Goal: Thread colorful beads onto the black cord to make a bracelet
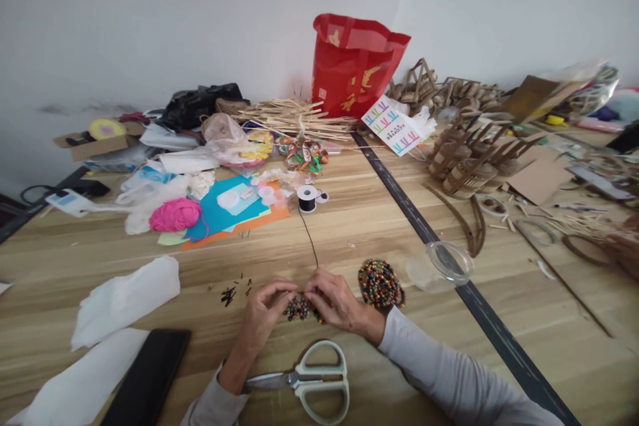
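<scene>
Scissors (pixel 293 379) closest. Left hand (pixel 263 308) and right hand (pixel 338 299) pinch, can't tell what, by loose beads (pixel 298 307) on the desk (pixel 272 239); probably threading the black cord (pixel 315 253), so next move needs steady aim.

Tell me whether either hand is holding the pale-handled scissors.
No, the pale-handled scissors lie on the wooden table, with the left hand and right hand both at the beads.

Muted, diffuse light whose source is out of sight leaves the wall (pixel 200 13) grey and the table (pixel 259 246) only moderately bright, with faint shadow beside the scissors (pixel 303 381), small glints on the clear plastic lid (pixel 433 258), wide-lens stretching toward the edges, and slightly smeared beads (pixel 298 307).
</scene>
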A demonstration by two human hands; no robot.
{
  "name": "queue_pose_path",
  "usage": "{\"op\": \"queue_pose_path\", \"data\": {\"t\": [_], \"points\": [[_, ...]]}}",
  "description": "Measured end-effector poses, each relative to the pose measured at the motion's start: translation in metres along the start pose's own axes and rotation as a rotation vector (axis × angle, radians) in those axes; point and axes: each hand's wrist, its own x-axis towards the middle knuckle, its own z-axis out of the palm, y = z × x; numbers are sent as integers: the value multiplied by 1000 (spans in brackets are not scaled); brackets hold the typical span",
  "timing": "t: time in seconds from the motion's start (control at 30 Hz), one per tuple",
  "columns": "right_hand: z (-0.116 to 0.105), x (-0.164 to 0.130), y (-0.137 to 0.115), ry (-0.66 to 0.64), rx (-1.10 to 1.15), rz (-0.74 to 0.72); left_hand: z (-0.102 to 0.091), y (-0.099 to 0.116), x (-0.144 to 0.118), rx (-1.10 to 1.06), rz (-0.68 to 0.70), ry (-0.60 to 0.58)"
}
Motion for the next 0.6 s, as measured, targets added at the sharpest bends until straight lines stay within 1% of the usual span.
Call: {"op": "queue_pose_path", "data": {"t": [0.23,0.6], "points": [[1,-1,1,-15,-32,-6,-1,2,-1,-16,-135,26],[2,-1,1,-23,-46,-10,-1,7,-1,-5,-132,4]]}}
